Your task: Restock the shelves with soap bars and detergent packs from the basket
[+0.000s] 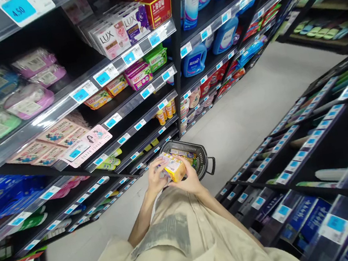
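A narrow shop aisle with a pale grey floor (pixel 255 106) runs between dark metal shelving, every shelf edge lined with white-and-blue price tags. One tag (pixel 18 8) at the top left reads "4.50"; another (pixel 102 77) lower down reads "5.00". On the left-hand shelves stand white and purple soap boxes (pixel 112 37) marked "LUX", beside a red and gold carton (pixel 158 6) with Chinese characters too small to make out fully. Below them sit pink and green detergent soap packs (pixel 138 75) and orange packs (pixel 98 100) bearing a red logo. Plastic-wrapped pink, blue and green packets (pixel 29 101) fill the shelf further left. Blue laundry liquid bottles (pixel 195 60) stand in the next bay along.

A person in a beige short-sleeved shirt (pixel 189 240) stands mid-aisle, arms extended forward. Both hands hold a small yellow and orange box (pixel 174 169) at about waist height, directly above a black wire shopping basket (pixel 201 154). The left hand (pixel 155 177) wraps its fingers around the box's left end; the right hand (pixel 189 180) cups it from beneath and from the right, fingers curled against it. Printing on the box is too small to read. The basket, its handle (pixel 211 165) sticking out to the right, holds a few colourful packs. The shelves on the right carry dark blue packets (pixel 305 211) and long slim items whose labels cannot be read.
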